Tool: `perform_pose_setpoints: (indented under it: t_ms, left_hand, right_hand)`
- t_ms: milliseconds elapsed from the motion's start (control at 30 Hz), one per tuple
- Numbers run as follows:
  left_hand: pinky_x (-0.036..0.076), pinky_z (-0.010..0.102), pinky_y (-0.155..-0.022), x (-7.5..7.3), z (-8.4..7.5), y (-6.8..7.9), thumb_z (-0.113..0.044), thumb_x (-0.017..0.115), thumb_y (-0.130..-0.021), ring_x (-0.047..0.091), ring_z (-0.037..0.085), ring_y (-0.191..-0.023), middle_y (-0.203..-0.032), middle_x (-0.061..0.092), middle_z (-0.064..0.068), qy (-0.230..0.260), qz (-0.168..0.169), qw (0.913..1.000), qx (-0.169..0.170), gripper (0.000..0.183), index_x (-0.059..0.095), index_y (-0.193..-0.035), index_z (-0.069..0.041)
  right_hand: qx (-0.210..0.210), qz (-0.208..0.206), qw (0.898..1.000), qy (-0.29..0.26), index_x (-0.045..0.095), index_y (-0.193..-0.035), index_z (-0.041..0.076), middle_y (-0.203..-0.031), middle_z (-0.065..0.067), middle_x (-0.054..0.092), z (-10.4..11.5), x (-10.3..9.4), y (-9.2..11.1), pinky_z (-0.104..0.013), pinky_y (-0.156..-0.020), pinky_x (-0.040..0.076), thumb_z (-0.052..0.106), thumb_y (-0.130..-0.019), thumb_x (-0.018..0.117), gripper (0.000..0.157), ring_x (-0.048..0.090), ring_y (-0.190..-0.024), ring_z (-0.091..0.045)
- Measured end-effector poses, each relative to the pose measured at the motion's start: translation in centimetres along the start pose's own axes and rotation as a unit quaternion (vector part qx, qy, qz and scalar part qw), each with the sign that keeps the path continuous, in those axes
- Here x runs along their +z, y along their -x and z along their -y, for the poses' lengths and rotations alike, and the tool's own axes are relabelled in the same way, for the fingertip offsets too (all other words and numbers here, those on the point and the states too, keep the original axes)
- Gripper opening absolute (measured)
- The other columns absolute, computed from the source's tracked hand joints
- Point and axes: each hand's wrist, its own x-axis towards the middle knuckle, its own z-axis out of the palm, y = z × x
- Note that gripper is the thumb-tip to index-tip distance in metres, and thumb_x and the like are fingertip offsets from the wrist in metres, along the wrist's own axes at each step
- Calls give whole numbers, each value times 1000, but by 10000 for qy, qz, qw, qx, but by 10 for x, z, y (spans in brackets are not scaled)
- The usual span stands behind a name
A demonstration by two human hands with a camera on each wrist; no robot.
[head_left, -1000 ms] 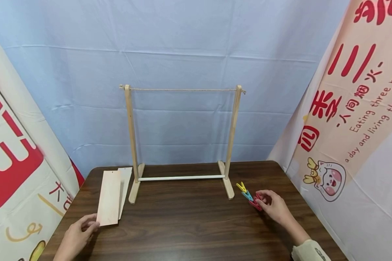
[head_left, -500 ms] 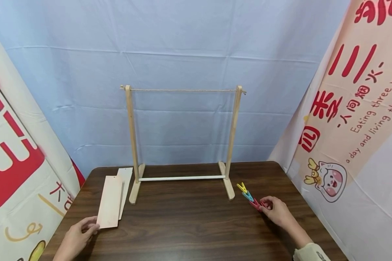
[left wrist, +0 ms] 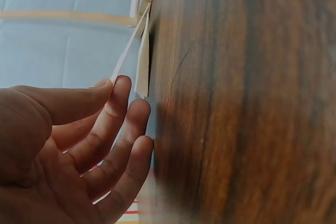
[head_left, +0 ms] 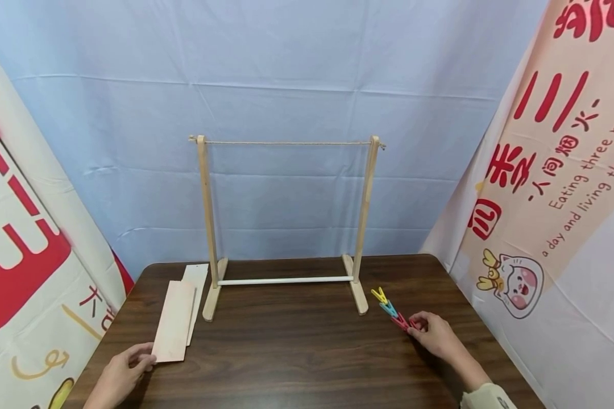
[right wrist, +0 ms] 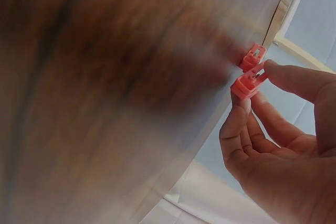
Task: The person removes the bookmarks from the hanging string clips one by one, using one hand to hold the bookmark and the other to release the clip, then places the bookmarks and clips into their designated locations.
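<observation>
Thumb and fingertips of my left hand [head_left: 120, 372] pinch a thin pale wooden board [head_left: 174, 321] by its near left corner. In the left wrist view this board [left wrist: 125, 53] slopes over a second wooden board [left wrist: 142, 69]. That second board [head_left: 198, 284] lies partly hidden under it in the head view, a small hole near its far end. At the right, my right hand [head_left: 435, 335] pinches a red clothespin [right wrist: 245, 86] between thumb and fingers. Close beside it lies another red clothespin [right wrist: 253, 57], in line with a blue clothespin [head_left: 388, 308] and a yellow clothespin [head_left: 379, 295].
A wooden frame [head_left: 362, 210] stands at the back of the brown table [head_left: 286, 352]. A string [head_left: 286, 143] is tied between its post tops, and a white rod [head_left: 286, 280] joins the feet. Behind hangs a blue cloth [head_left: 286, 68]; a printed banner [head_left: 552, 147] hangs at the right.
The held board has come nearer to me, its far end swinging slightly right and uncovering more of the other board. My right hand has drawn back right and nearer with its red clothespin.
</observation>
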Motion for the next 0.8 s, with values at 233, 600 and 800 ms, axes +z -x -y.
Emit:
perform_pose_setpoints:
  t_ms: [233, 600, 800]
  left_hand:
    - [43, 28, -60, 0, -1, -1, -19, 68, -108, 64, 17, -78, -93, 77, 3, -47, 50, 10000, 22, 43, 62, -137, 12]
    - [45, 28, -62, 3, 2, -1, -19, 69, -107, 65, 17, -78, -89, 76, 1, -53, 175, 9998, 11, 43, 63, -137, 12]
    - [44, 27, -61, 3, -2, -3, -17, 68, -107, 60, 16, -75, -88, 74, 0, -6, 174, 9998, -23, 42, 63, -137, 12]
  right_hand:
    - [34, 79, 9999, -79, 74, -112, -3, -88, -1, 67, 0, 0, 2, -28, -65, 47, 7, -95, 80, 20, 59, -77, -16]
    - [111, 160, 9998, -94, 74, -112, -2, -88, -1, 66, 0, 3, 5, -28, -65, 47, 7, -95, 81, 21, 59, -78, -16]
    - [71, 140, 9999, -37, 74, -111, -3, -87, -1, 66, 2, 1, 5, -28, -65, 47, 6, -94, 81, 20, 59, -77, -16]
